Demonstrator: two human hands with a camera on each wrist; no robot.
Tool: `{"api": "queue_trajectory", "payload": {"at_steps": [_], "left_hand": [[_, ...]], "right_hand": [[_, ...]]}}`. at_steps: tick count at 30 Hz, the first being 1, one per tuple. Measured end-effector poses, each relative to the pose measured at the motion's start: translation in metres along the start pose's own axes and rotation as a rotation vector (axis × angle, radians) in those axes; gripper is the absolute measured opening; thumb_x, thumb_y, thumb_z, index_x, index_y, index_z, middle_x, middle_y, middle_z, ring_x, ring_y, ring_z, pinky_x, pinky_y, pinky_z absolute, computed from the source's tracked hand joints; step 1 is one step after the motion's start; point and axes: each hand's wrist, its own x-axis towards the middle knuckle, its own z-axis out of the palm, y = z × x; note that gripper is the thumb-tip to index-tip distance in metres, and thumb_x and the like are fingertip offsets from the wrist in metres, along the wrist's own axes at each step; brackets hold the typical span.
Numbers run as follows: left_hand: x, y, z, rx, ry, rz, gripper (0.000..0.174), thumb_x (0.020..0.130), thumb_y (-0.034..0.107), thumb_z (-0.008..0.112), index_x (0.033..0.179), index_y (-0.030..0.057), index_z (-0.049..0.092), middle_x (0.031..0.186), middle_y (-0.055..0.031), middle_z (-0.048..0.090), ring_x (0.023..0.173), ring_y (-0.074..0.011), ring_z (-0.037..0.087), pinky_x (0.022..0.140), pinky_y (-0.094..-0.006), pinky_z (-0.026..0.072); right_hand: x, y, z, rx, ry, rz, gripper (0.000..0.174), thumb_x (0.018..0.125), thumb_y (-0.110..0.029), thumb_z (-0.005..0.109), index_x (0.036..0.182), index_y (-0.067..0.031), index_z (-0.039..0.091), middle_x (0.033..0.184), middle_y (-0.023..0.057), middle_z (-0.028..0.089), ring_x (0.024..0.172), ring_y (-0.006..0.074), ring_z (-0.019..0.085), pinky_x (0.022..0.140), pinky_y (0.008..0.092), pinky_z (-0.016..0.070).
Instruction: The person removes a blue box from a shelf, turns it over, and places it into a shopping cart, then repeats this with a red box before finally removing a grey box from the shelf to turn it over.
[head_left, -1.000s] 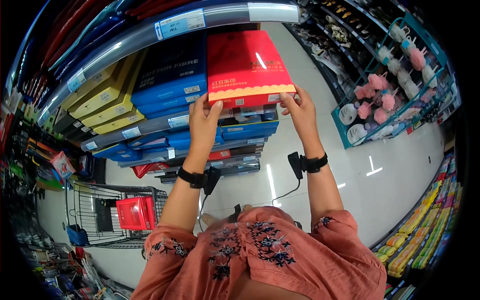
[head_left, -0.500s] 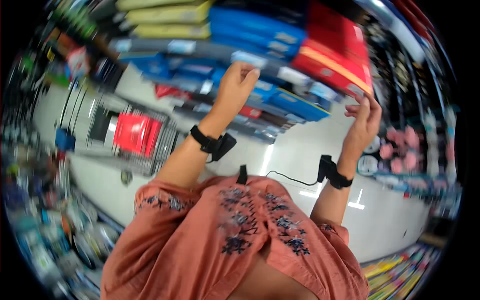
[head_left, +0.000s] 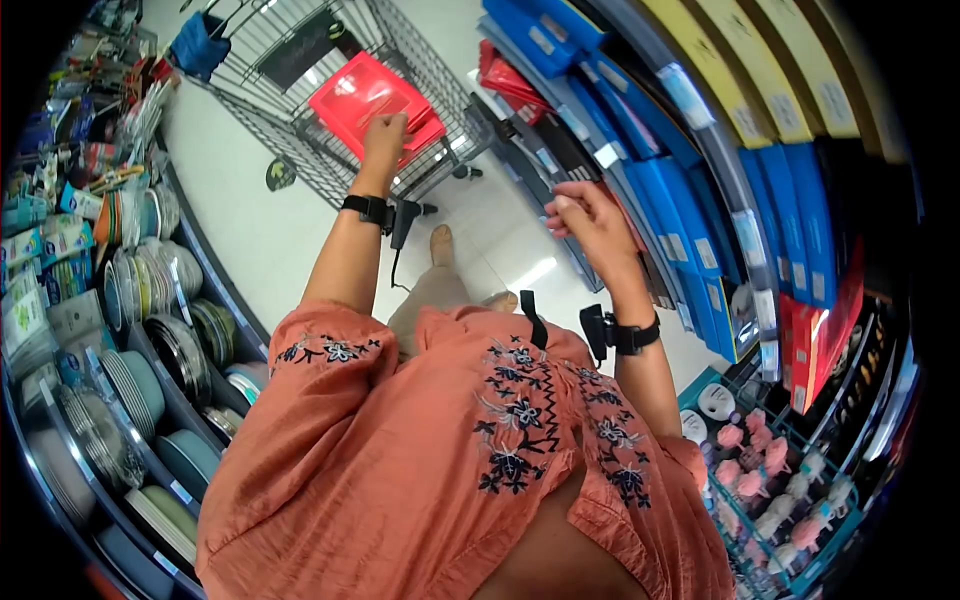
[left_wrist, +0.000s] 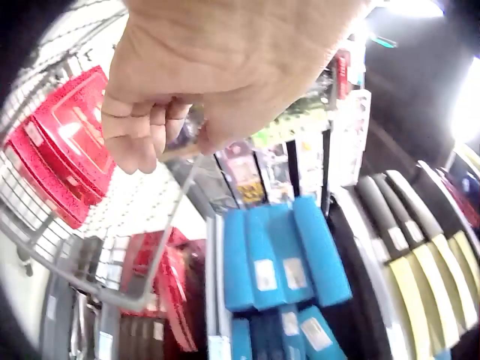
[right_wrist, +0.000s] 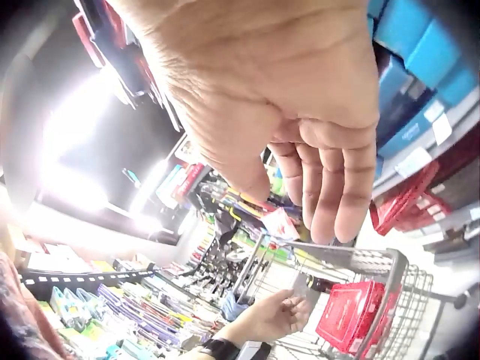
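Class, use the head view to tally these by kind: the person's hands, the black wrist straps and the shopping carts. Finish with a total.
hands: 2 (left hand, right hand)
black wrist straps: 2 (left wrist strap, right wrist strap)
shopping cart: 1
Total: 5

The box in the grey wire shopping cart is red, the shelf boxes run blue and yellow, the blouse is salmon-orange with dark blue embroidered flowers, the wrist straps are black, and the pompoms are pink in a teal rack.
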Motion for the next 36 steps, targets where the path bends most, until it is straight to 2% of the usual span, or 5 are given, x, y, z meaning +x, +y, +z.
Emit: {"api": "queue_trajectory", "payload": {"at_steps": [11,22,23,35,36], "left_hand": [[0.113,-0.125,-0.077,-0.075,0.222,-0.5,0.056,0.094,0.035,0.059,0.117,-0.0163,0.058,0.111,-0.0274,0.066,0.094,-0.0383,0.067,0.079,-0.0446,0.0557],[0.149,-0.183,-0.095,-0.024,0.249,-0.493,0.055,0.094,0.042,0.055,0.095,-0.0119,0.067,0.07,-0.0136,0.062,0.05,-0.0216,0.052,0.047,-0.039,0.0378],[0.153,-0.182,-0.104,-0.009,0.081,-0.648,0.053,0.098,0.047,0.052,0.13,0.0049,0.059,0.127,-0.0117,0.065,0.118,-0.0289,0.058,0.097,-0.0555,0.0432],[0.148,-0.165,-0.103,-0.134,0.157,-0.657,0.045,0.098,0.052,0.052,0.115,0.0124,0.065,0.115,-0.0065,0.067,0.101,-0.0236,0.06,0.088,-0.0447,0.0438],[0.135,-0.133,-0.097,-0.179,0.249,-0.614,0.048,0.097,0.052,0.057,0.105,0.0064,0.07,0.092,-0.0111,0.07,0.081,-0.0197,0.065,0.067,-0.0335,0.0481]], "right_hand": [[0.11,0.034,0.098,0.03,-0.14,0.29,0.04,0.097,-0.025,0.064,0.126,0.0018,0.059,0.105,0.012,0.068,0.091,0.0177,0.069,0.074,0.0294,0.055],[0.333,0.096,0.185,-0.563,-0.224,0.032,0.07,0.091,-0.036,0.062,0.143,0.0074,0.043,0.141,0.0304,0.052,0.129,0.0428,0.053,0.11,0.0455,0.0425],[0.35,0.098,0.193,-0.633,-0.231,0.061,0.073,0.09,-0.035,0.061,0.145,0.0078,0.04,0.142,0.0314,0.05,0.132,0.0444,0.05,0.111,0.0461,0.0408],[0.432,0.138,0.21,-0.81,-0.208,0.26,0.075,0.081,-0.043,0.065,0.142,-0.0004,0.053,0.147,0.0308,0.046,0.133,0.0451,0.049,0.113,0.0442,0.042],[0.428,0.126,0.208,-0.803,-0.245,0.239,0.072,0.081,-0.043,0.065,0.139,-0.0005,0.056,0.144,0.031,0.048,0.131,0.0454,0.051,0.111,0.0443,0.043]]}}
